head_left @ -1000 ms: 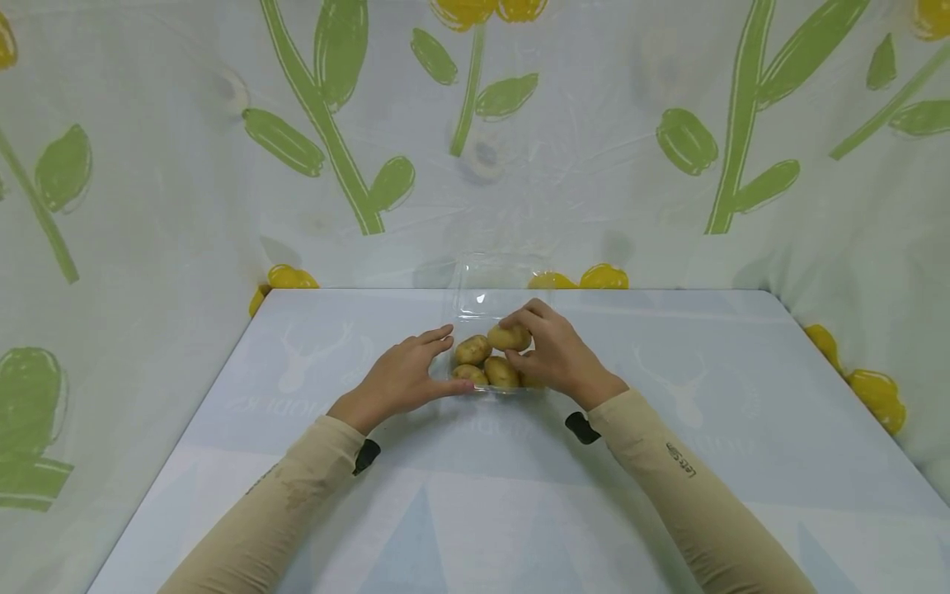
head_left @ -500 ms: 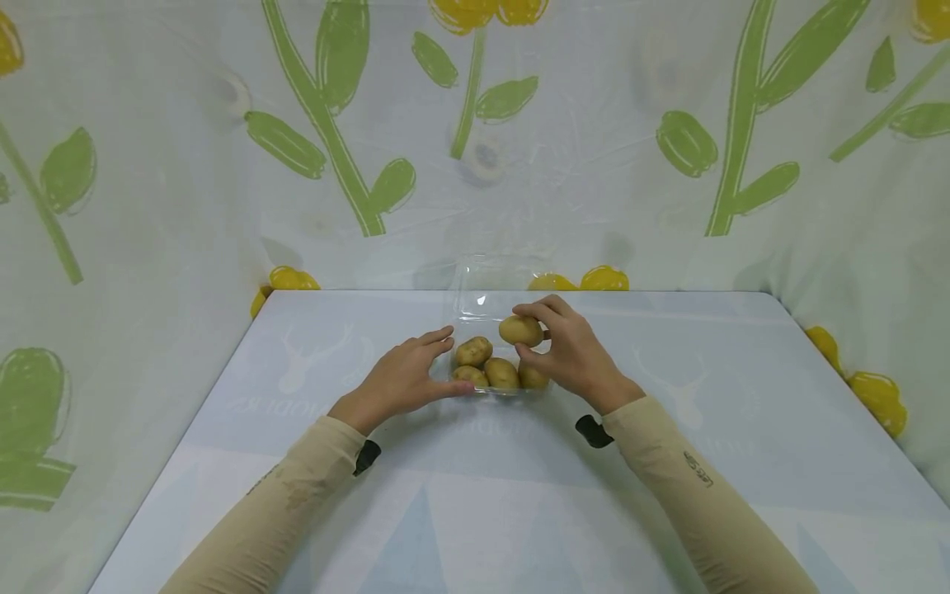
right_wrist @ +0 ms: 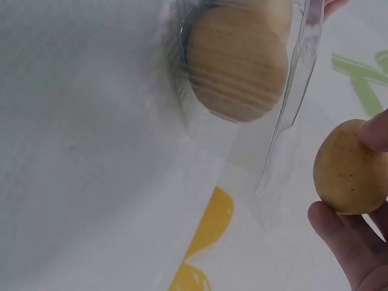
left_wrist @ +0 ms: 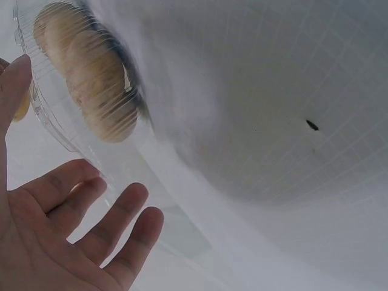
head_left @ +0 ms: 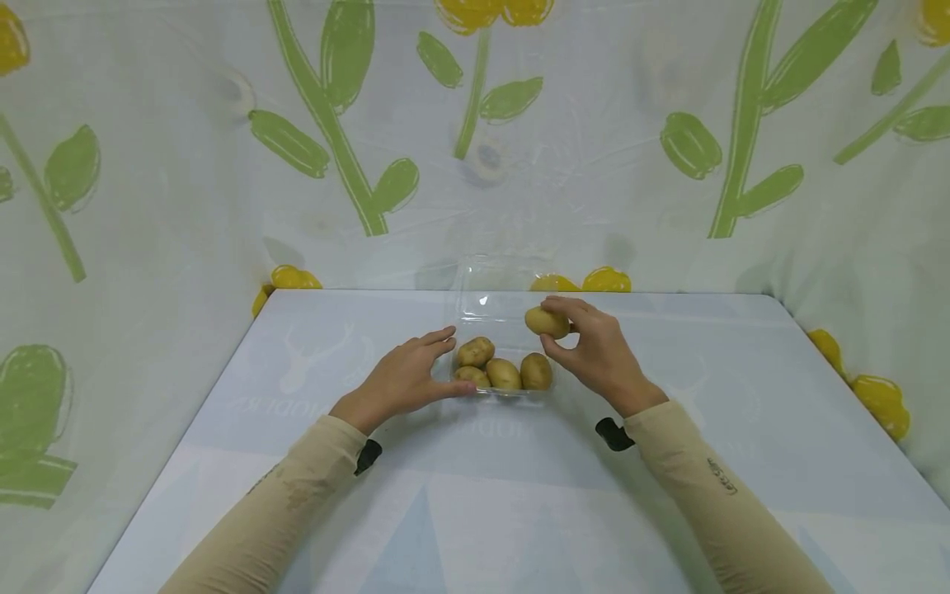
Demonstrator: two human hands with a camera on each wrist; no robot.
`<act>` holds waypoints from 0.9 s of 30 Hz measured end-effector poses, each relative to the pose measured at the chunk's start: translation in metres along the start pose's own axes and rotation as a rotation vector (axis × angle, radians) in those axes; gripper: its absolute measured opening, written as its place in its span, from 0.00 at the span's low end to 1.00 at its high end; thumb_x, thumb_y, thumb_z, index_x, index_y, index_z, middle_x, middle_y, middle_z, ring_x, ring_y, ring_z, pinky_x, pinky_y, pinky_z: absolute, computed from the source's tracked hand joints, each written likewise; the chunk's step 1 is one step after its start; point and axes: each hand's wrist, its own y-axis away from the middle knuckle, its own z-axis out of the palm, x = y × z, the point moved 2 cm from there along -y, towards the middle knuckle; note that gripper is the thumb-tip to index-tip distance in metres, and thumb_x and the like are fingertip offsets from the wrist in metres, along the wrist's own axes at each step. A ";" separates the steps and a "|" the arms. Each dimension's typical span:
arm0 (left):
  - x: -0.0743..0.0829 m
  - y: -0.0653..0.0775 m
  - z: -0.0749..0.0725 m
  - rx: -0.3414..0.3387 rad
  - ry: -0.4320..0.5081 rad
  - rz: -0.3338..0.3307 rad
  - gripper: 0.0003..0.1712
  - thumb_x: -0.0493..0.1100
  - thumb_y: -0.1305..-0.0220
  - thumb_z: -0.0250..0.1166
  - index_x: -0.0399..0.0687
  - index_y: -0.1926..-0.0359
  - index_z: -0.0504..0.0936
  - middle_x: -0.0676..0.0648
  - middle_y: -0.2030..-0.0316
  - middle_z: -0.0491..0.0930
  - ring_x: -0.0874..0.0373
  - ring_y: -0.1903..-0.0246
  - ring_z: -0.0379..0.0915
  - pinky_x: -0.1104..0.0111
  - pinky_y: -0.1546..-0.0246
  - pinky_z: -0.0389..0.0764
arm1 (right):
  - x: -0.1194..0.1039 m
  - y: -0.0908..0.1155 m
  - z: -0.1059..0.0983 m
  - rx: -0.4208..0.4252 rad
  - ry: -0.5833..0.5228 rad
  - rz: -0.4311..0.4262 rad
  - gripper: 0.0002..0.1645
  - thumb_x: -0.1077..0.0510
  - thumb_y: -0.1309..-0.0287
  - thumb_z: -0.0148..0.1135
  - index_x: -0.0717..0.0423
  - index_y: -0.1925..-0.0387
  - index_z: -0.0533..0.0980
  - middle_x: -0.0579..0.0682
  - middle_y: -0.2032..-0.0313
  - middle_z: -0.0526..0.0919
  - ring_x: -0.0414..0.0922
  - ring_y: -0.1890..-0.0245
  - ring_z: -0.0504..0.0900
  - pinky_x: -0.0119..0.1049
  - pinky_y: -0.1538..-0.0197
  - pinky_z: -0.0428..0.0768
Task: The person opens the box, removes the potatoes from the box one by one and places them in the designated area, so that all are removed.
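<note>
A clear plastic clamshell box (head_left: 519, 393) stands near the table's far edge, its lid (head_left: 505, 289) raised at the back. Several potatoes (head_left: 503, 374) lie in its base. My right hand (head_left: 603, 356) pinches another potato (head_left: 545, 322) between thumb and fingers, above the box's right back part; the right wrist view shows this held potato (right_wrist: 347, 170) apart from the box wall. At the box's left side is my left hand (head_left: 397, 381), its thumb at the front rim. In the left wrist view, the left hand's fingers (left_wrist: 124, 224) are spread, gripping nothing.
The white table (head_left: 416, 528) carries faint printed patterns and ends just behind the box. A curtain (head_left: 579, 165) with green leaves and yellow flowers hangs behind and along the sides. Dark wrist devices (head_left: 614, 435) sit under both sleeves.
My right hand has lifted a potato from among the others and carried it up and to the right, uncovering the potato at the box's right end. The left hand stays in place.
</note>
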 end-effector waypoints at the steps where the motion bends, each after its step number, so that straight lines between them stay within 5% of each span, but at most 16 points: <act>1: 0.000 0.000 0.000 0.002 0.000 0.004 0.55 0.75 0.44 0.67 0.39 0.30 0.72 0.49 0.24 0.60 0.40 0.30 0.63 0.47 0.33 0.68 | 0.001 0.001 -0.002 0.007 0.008 -0.001 0.27 0.67 0.47 0.74 0.61 0.44 0.79 0.55 0.45 0.83 0.49 0.51 0.83 0.39 0.54 0.85; 14: 0.002 -0.001 0.000 -0.001 0.006 0.005 0.54 0.74 0.44 0.67 0.39 0.30 0.73 0.50 0.24 0.61 0.42 0.30 0.64 0.48 0.33 0.69 | 0.016 0.007 -0.025 0.081 0.037 0.028 0.28 0.68 0.48 0.76 0.61 0.44 0.79 0.53 0.48 0.83 0.47 0.50 0.82 0.37 0.53 0.85; 27: 0.001 -0.001 -0.003 -0.011 -0.011 0.002 0.53 0.73 0.44 0.68 0.39 0.30 0.73 0.49 0.25 0.62 0.40 0.31 0.65 0.46 0.34 0.68 | 0.046 0.027 -0.036 0.035 0.082 0.168 0.27 0.68 0.46 0.75 0.64 0.44 0.79 0.58 0.47 0.83 0.52 0.51 0.81 0.46 0.56 0.86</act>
